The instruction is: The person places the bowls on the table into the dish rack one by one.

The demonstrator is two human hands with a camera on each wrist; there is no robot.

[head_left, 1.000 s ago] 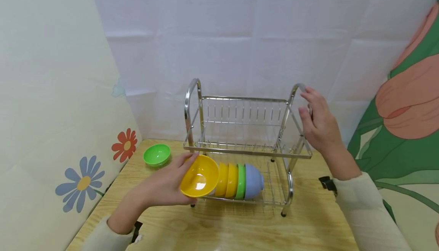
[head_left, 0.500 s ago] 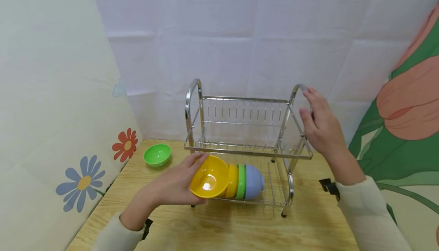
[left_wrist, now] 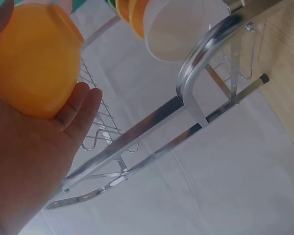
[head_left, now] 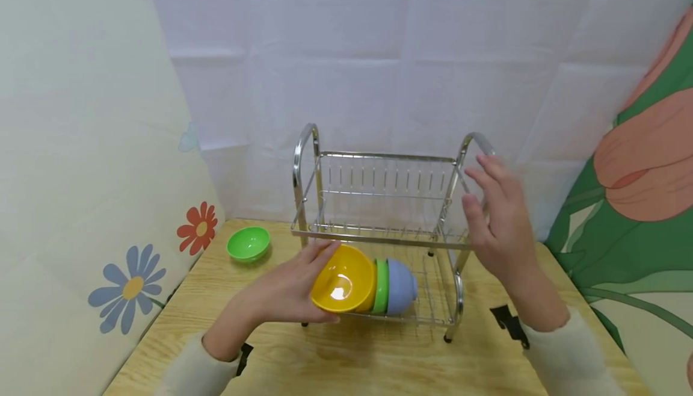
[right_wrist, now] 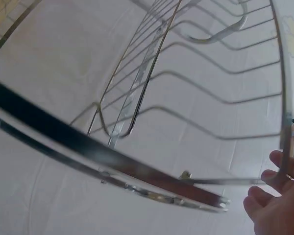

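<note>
My left hand holds a yellow bowl, its mouth tilted toward the head camera and the thumb near its upper rim. The bowl overlaps the lower tier of a two-tier metal dish rack. Behind it, a green bowl and a blue bowl stand on edge in a row. The left wrist view also shows yellow bowls and a white-looking bowl in that row. With fingers spread, my right hand is at the rack's right end, fingertips right by the upper tier's corner rail.
A small green bowl sits upright on the wooden table, left of the rack. The rack's upper tier has wire slots and curved side handles. White cloth hangs behind; flower-printed sheets flank both sides.
My left hand has carried the yellow bowl rightward across the lower tier's front. My right hand has dropped from the top of the right handle and its fingers have spread.
</note>
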